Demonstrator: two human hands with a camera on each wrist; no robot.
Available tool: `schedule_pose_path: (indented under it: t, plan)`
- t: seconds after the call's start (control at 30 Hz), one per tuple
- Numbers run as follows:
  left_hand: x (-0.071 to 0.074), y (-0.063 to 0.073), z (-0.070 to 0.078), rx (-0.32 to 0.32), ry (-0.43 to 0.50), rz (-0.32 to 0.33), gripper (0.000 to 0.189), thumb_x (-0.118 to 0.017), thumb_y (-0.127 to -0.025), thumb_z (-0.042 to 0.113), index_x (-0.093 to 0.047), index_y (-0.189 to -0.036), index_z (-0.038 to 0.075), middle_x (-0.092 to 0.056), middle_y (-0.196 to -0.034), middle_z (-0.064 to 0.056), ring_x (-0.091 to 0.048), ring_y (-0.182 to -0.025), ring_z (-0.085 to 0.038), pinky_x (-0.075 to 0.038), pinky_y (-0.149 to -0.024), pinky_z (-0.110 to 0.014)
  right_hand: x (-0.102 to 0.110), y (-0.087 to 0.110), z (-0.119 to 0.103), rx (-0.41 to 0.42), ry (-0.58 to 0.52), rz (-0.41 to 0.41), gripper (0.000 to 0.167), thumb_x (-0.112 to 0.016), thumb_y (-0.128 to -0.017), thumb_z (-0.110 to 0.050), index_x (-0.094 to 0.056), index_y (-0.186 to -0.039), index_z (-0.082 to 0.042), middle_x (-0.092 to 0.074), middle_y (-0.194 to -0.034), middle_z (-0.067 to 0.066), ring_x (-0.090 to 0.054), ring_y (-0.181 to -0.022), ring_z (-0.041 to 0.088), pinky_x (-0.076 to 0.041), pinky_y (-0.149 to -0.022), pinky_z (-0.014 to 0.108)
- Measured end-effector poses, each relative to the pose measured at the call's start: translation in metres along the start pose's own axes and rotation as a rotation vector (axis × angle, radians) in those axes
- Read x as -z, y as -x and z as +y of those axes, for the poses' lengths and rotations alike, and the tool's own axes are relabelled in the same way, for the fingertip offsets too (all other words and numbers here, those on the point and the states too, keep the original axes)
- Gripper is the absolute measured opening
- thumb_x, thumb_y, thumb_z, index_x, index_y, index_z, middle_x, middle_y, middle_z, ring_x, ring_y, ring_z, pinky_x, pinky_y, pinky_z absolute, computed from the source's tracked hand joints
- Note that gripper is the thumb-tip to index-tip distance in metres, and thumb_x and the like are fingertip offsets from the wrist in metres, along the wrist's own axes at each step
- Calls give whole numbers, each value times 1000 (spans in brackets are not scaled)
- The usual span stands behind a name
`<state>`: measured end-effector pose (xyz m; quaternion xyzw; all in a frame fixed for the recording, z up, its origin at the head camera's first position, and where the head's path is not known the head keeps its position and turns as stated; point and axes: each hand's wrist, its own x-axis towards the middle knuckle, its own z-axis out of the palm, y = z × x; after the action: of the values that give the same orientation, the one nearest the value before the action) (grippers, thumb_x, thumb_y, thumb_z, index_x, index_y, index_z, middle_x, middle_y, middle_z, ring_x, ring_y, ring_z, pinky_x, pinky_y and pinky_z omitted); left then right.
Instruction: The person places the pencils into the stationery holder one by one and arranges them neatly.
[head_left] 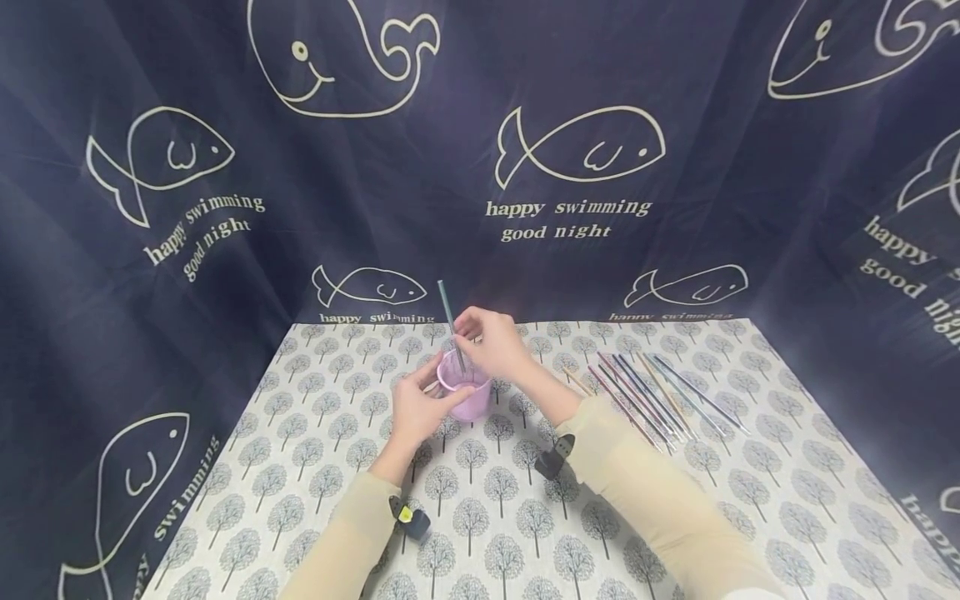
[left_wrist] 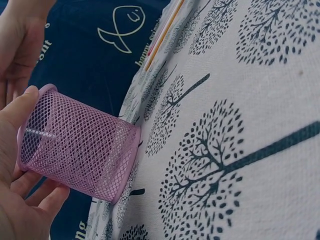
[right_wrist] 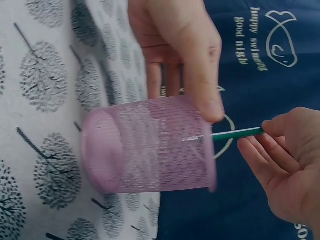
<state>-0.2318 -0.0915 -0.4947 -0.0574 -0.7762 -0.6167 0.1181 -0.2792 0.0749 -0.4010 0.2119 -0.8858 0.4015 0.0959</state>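
A pink mesh pen holder (head_left: 472, 408) stands upright on the cloth-covered table. My left hand (head_left: 422, 407) grips it by the upper side, thumb across the rim, fingers round the wall (left_wrist: 75, 145). Over its mouth, my right hand (head_left: 491, 340) pinches a slim, glossy green stick (right_wrist: 235, 134) between thumb and fingertips. The lower end of this stick reaches into the holder and shows faintly through the mesh. Its teal upper end (head_left: 446, 302) sticks up above the fingers, leaning slightly left in the head view.
Several slim coloured sticks (head_left: 637, 392) lie fanned out on the table to the right, beside the right forearm. A tree-print cloth (head_left: 330, 500) covers the table. Dark blue curtains (head_left: 450, 183) with fish drawings hang behind and at both sides.
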Motion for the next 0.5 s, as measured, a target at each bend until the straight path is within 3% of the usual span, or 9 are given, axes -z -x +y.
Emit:
schedule_pose_path:
  t: [0.27, 0.5]
  plan:
    - [0, 1, -1, 5, 23, 1, 85, -99, -75, 23, -60, -146, -1, -66, -143, -26, -74, -120, -41, -67, -96, -31, -15, -1, 8, -25, 92, -153, 12, -80, -95, -11, -76, -106, -7, -82, -99, 8, -79, -87, 18, -69, -81, 27]
    - [-1, 2, -2, -14, 29, 12, 84, -99, -75, 23, -60, -145, -3, -65, -143, -25, -73, -121, -43, -66, -98, -36, -17, -2, 6, -10, 153, -206, 9, -82, -92, -8, -77, -98, -5, -81, -95, 10, -77, -86, 20, -68, -77, 23]
